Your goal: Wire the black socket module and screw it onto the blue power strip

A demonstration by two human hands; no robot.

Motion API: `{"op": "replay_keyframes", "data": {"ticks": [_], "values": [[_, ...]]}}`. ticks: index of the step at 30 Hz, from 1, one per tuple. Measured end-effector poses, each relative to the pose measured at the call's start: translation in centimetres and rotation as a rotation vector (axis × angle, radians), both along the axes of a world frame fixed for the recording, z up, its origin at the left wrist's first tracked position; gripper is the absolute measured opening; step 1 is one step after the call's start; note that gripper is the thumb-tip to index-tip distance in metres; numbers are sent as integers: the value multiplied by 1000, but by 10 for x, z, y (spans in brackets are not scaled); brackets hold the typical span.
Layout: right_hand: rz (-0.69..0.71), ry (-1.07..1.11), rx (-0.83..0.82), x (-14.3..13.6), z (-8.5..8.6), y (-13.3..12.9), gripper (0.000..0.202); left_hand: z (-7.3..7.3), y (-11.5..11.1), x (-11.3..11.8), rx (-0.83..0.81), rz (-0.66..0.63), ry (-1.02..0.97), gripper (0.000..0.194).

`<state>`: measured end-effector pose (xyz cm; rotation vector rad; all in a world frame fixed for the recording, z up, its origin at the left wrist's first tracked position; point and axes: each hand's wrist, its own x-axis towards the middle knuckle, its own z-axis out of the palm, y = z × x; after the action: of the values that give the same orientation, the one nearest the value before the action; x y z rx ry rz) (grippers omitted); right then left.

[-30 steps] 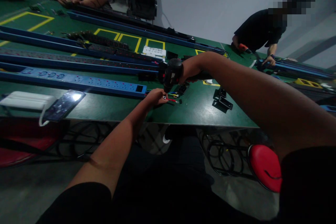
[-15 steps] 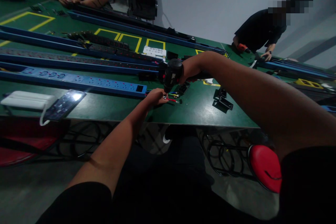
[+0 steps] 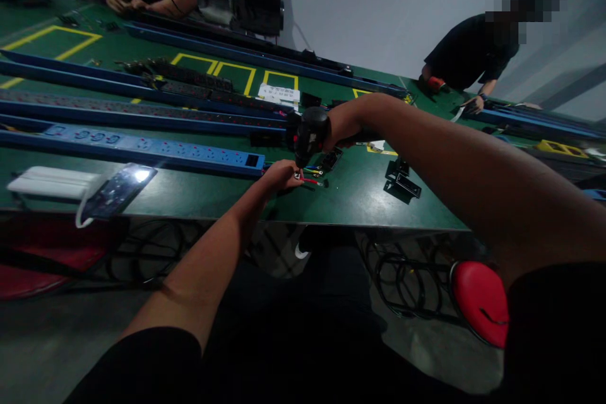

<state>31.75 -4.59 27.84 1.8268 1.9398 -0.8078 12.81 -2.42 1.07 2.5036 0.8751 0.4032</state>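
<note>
My right hand (image 3: 341,127) is wrapped round a black cordless screwdriver (image 3: 313,131), held upright with its tip down at the fingers of my left hand. My left hand (image 3: 283,175) is closed at the end of a blue power strip (image 3: 199,153), pinching a small part with a white face (image 3: 297,175) under the tip; its kind is too small to tell. Past the fingers stick out a red wire (image 3: 310,181) and yellow-green and blue wires (image 3: 315,170) with metal terminals. Black brackets (image 3: 404,183) lie to the right on the green table (image 3: 350,202).
More long blue strips (image 3: 142,112) lie behind. At the left are a phone (image 3: 124,189) and a white power bank (image 3: 52,183) with a cable. Two co-workers stand across the table; an orange-and-black power tool (image 3: 435,84) lies by one. Red stools (image 3: 480,303) stand below the front edge.
My hands and the screwdriver hold nearly the same place. The co-worker at the right has shifted a hand slightly; the view has tilted a little.
</note>
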Motion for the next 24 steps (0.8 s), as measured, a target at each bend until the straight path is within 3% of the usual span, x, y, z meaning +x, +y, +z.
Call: {"op": "replay_keyframes", "data": {"ticks": [4,10,16,20,24], "values": [[137,-6,-30,7,-5,-4,37,5,-1,1,-8,-17,16,31],[108,168,12,20,-18,-2,43,13,-2,4,-17,-2,134,37],[39,214,18,12,-8,-20,34,17,-5,7,-5,19,188,45],[71,171,14,13,-2,-38,43,19,-8,8,-57,40,183,47],[147,140,2,22,-7,-42,27,18,-10,9,-60,81,190,42]]}}
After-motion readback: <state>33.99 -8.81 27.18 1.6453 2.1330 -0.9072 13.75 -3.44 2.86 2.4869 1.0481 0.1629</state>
